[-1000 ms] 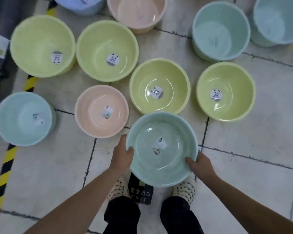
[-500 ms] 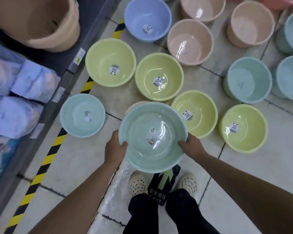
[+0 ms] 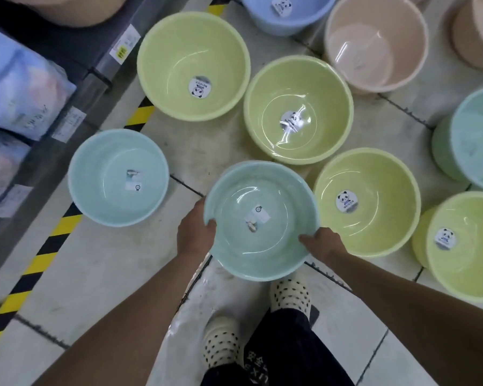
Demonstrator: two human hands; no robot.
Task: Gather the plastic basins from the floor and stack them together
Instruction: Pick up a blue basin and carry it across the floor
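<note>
The teal basin (image 3: 262, 240) is held between both hands in front of the body, over the floor (image 3: 95, 260), its near rim covering the toe of a spotted shoe (image 3: 290, 293). Its mouth faces up toward the camera. It is round, so it shows no long axis. A small label (image 3: 258, 217) is stuck to its inner bottom. The left hand (image 3: 195, 235) grips the rim on the left with the thumb hooked inside. The right hand (image 3: 324, 243) grips the near right rim the same way. The fingers of both are under the basin, out of sight.

Just right of the right hand a yellow-green basin (image 3: 388, 176) stands mouth up with a panda sticker (image 3: 346, 201) inside. Farther right is another yellow-green basin (image 3: 471, 274), also stickered. Beyond the hands are a third yellow-green basin (image 3: 318, 87) and a fourth yellow-green basin (image 3: 179, 45), each with a round sticker on the bottom.

Well left of the left hand a pale blue-green basin (image 3: 101, 168) sits on the floor with a label inside. Farthest from the hands are a blue basin (image 3: 287, 23) and a pink basin (image 3: 374, 59), and a green tub (image 3: 444, 151) stands at the right edge. Yellow-and-black striped tape (image 3: 140, 118) runs along the floor beside a shelf (image 3: 101, 65) on the left.
</note>
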